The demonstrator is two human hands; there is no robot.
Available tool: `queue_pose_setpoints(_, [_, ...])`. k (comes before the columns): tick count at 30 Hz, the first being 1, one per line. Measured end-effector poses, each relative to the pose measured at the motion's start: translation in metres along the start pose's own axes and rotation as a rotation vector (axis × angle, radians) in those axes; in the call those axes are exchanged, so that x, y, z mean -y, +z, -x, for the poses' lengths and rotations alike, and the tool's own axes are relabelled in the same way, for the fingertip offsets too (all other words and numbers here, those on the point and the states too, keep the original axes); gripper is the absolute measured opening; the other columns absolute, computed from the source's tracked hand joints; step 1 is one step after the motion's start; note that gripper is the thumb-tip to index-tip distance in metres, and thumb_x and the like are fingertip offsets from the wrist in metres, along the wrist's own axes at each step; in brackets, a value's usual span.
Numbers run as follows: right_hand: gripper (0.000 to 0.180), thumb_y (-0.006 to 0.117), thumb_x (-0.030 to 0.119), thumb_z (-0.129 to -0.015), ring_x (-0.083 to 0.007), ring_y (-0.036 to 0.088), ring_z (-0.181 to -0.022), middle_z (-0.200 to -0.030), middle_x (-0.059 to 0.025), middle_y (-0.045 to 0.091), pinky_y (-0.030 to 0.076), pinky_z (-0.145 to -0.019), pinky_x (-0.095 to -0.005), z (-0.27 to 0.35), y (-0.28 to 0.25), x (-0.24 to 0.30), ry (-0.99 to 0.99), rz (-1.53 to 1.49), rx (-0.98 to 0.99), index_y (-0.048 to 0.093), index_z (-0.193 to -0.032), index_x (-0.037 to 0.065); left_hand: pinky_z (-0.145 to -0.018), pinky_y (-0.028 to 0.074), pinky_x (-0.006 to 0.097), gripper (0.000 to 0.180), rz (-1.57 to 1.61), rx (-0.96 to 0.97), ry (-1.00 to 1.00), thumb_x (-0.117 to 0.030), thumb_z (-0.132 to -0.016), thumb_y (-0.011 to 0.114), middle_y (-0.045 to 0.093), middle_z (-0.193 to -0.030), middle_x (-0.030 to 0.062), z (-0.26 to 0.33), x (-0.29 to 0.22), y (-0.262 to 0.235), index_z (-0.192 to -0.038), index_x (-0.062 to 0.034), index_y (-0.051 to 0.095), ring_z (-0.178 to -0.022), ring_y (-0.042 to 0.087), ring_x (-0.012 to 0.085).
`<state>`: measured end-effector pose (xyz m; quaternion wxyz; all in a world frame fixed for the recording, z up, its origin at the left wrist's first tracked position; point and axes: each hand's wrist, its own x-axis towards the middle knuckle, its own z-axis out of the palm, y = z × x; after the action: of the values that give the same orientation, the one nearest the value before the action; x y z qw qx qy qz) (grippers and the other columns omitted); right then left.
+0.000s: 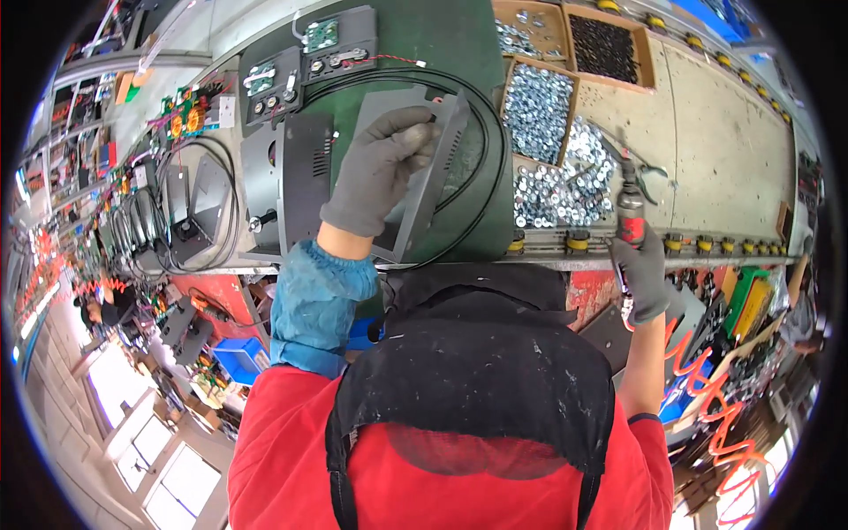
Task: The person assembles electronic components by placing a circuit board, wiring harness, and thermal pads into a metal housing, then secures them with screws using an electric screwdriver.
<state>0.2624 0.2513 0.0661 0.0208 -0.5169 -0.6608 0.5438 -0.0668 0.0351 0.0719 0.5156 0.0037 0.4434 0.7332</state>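
My left hand (380,168), in a grey glove, is over a dark grey bent metal panel (422,208) with slots along its side. Its fingers are curled together, and anything between them is hidden. Near the bench's front edge, my gloved right hand (642,276) grips a red and black power screwdriver (631,212). The tool's far end points toward a loose heap of silvery screws (570,190). Pliers with dark handles (651,181) lie right beside it. Left of the left hand is another dark slotted panel (306,177).
A black cable loop (502,132) curves around the panel on the green mat (442,31). Cardboard trays hold silvery fasteners (537,110) and dark screws (602,50). Black housings with circuit boards (340,49) sit far left. A coiled orange hose (715,406) hangs at right. Rollers (577,240) line the bench edge.
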Motion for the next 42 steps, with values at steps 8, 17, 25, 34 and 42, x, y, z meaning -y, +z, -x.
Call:
queue_pose_setpoints(8, [0.071, 0.07, 0.058, -0.08, -0.0338, 0.067, -0.078, -0.082, -0.0174, 0.065, 0.05, -0.069, -0.0397, -0.017, 0.07, 0.11, -0.394, 0.258, 0.642, 0.054, -0.128, 0.008, -0.068, 0.047, 0.023, 0.041, 0.248, -0.028, 0.009, -0.022, -0.093, 0.066, 0.061, -0.098, 0.0063, -0.004, 0.006, -0.005, -0.126, -0.0007, 0.054, -0.08, 0.056, 0.0124])
queue_pose_setpoints(17, [0.07, 0.068, 0.057, -0.082, -0.0411, 0.067, -0.084, -0.086, -0.0208, 0.066, 0.051, -0.073, -0.0432, -0.026, 0.079, 0.115, -0.376, 0.273, 0.707, 0.053, -0.129, 0.007, -0.066, 0.046, 0.023, 0.034, 0.139, -0.091, 0.068, -0.019, -0.094, 0.065, 0.065, -0.095, 0.0065, -0.004, 0.006, -0.004, -0.121, 0.0011, 0.059, -0.075, 0.056, 0.0106])
queue_pose_setpoints(25, [0.069, 0.068, 0.057, -0.083, -0.0382, 0.067, -0.082, -0.085, -0.0196, 0.065, 0.051, -0.074, -0.0408, -0.035, 0.066, 0.108, -0.351, 0.262, 0.763, 0.055, -0.126, 0.005, -0.067, 0.046, 0.022, 0.033, -0.611, -0.286, 0.113, -0.017, -0.092, 0.068, 0.068, -0.098, 0.0054, 0.001, -0.005, 0.031, -0.119, 0.0005, 0.063, -0.076, 0.058, 0.0089])
queue_pose_setpoints(34, [0.083, 0.061, 0.072, -0.081, -0.0357, 0.067, -0.086, -0.09, -0.0203, 0.065, 0.05, -0.077, -0.0407, -0.071, 0.038, 0.06, -0.254, 0.194, 0.687, 0.054, -0.125, 0.002, -0.071, 0.05, 0.033, 0.051, -1.248, -0.178, -0.16, -0.037, -0.082, 0.073, 0.068, -0.089, 0.009, -0.033, 0.019, 0.012, -0.117, -0.0007, 0.064, -0.078, 0.064, 0.0213])
queue_pose_setpoints(42, [0.08, 0.08, 0.046, -0.069, -0.0339, 0.065, -0.1, -0.105, -0.0165, 0.068, 0.048, -0.089, -0.0393, -0.098, 0.046, 0.072, -0.115, 0.424, 0.723, 0.05, -0.135, 0.01, -0.071, 0.051, 0.039, 0.04, -1.453, -0.484, -0.061, -0.023, -0.076, 0.068, 0.069, -0.085, 0.0149, -0.046, 0.045, 0.013, -0.106, 0.0021, 0.065, -0.079, 0.067, 0.0302])
